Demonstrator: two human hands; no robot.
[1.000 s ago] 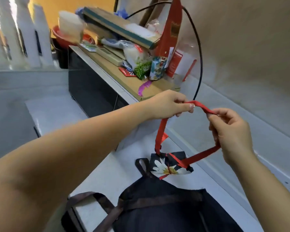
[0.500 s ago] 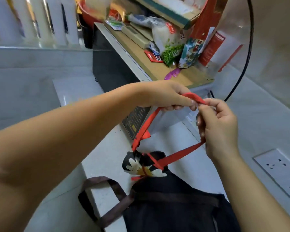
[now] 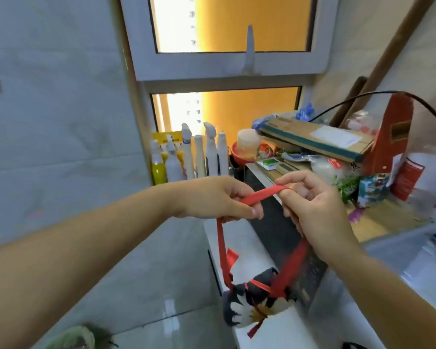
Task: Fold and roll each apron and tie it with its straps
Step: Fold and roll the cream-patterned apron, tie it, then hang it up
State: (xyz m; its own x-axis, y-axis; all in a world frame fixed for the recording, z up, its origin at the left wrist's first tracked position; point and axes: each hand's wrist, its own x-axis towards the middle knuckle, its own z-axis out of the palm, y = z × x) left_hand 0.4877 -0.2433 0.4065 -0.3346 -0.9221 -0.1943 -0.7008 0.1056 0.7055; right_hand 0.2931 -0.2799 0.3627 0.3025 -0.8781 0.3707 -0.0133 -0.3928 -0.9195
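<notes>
**Apron roll (image 3: 252,306) low between the hands, strap stretched taut above it**

Here we are at the tying. The flower-print bundle is down at the edge of the white counter (image 3: 282,331), beside the dark appliance (image 3: 275,222). I can't tell whether it rests there or hangs. The red strap (image 3: 262,195) rises from it in two legs and bridges across at the top. The left hand (image 3: 219,197) is curled round one end of that bridge, thumb clamped on. The right hand (image 3: 317,210) holds the other end, the strap draped over a finger and pinched.

The left leg drops almost straight down. The right leg slants down and inward from under the right hand's wrist. So the bundle lies below both grips, roughly midway, and I'd say either hand could bring the loop down.
</notes>
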